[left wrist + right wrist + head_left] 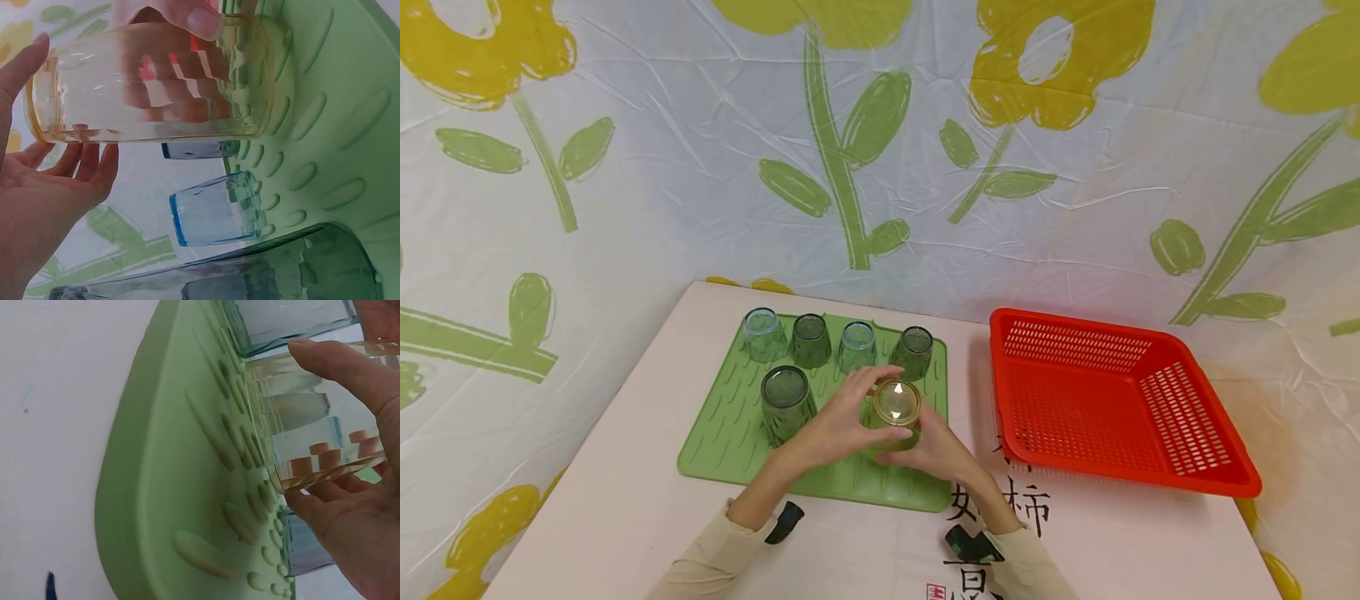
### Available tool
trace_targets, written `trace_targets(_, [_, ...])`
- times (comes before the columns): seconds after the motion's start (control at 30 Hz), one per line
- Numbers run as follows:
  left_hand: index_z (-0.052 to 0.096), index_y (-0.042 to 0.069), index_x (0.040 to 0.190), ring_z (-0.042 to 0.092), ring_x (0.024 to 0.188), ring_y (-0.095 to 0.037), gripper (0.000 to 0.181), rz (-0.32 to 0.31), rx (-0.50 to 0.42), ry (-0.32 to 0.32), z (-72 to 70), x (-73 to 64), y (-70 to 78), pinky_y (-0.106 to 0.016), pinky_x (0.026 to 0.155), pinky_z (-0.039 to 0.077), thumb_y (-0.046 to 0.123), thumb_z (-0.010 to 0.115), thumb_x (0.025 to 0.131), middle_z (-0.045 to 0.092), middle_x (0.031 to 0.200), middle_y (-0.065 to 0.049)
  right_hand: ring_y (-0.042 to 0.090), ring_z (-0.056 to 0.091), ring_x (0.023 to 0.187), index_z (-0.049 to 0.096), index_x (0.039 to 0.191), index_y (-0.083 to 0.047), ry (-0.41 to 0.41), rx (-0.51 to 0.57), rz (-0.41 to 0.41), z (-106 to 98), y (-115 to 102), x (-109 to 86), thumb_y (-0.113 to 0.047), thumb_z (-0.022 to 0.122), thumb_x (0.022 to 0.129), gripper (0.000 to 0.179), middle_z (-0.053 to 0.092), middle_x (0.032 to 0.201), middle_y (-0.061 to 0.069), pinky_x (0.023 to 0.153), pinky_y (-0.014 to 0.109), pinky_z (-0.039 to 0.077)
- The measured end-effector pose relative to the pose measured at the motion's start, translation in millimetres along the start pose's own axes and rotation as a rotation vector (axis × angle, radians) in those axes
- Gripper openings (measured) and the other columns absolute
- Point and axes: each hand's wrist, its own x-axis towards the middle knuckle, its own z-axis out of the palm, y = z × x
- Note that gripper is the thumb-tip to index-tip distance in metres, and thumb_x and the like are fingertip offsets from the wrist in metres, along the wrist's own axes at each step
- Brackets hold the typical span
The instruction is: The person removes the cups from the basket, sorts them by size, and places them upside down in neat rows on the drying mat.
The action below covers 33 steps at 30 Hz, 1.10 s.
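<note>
An amber-tinted drinking glass point(897, 403) stands base up over the green drying mat point(715, 446), its rim right at the ridges in both wrist views. My left hand point(848, 417) holds it near the base, thumb on one side and fingers on the other. Lower down, my right hand point(936, 442) grips the same glass from the right; its thumb lies along the wall in the right wrist view. Left of the hands is a tall grey glass point(786, 400), upside down. Behind are two blue glasses point(857, 343) and two grey ones point(810, 337), also inverted.
A red perforated plastic basket point(1075, 408) sits right of the mat. Black characters point(1026, 504) mark the pale tablecloth near the right forearm. A flower-printed cloth point(700, 183) hangs behind the table.
</note>
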Motion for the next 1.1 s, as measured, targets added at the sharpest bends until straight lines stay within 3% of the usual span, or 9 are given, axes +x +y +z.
trace_targets(0.57, [0.045, 0.014, 0.153, 0.043, 0.138, -0.028, 0.07, -0.012, 0.053, -0.021, -7.3, 0.2, 0.6, -0.057, 0.107, 0.043, 0.028, 0.079, 0.093, 0.047, 0.148, -0.008, 0.022, 0.037, 0.147, 0.023, 0.161, -0.022, -0.015, -0.025, 0.068, 0, 2, 3.5, -0.019, 0.093, 0.078, 0.109, 0.04, 0.159, -0.002, 0.118, 0.058, 0.029])
trace_targets(0.77, [0.042, 0.016, 0.155, 0.045, 0.136, -0.026, 0.07, -0.038, 0.077, -0.074, -15.7, 1.7, 5.7, -0.054, 0.107, 0.044, 0.03, 0.076, 0.096, 0.046, 0.148, -0.008, 0.022, 0.044, 0.142, 0.026, 0.16, -0.029, -0.041, -0.034, 0.121, -10, -8, 1.3, -0.023, 0.092, 0.08, 0.104, 0.045, 0.155, -0.004, 0.115, 0.055, 0.037])
trace_targets(1.1, [0.043, 0.006, 0.153, 0.05, 0.132, -0.035, 0.061, -0.013, 0.153, -0.115, -37.0, 5.0, 21.4, -0.051, 0.106, 0.046, 0.024, 0.07, 0.101, 0.048, 0.148, -0.013, 0.036, 0.054, 0.132, 0.04, 0.15, -0.007, -0.028, -0.062, 0.048, -35, -34, -4.2, -0.012, 0.086, 0.086, 0.079, 0.053, 0.145, 0.014, 0.109, 0.054, 0.044])
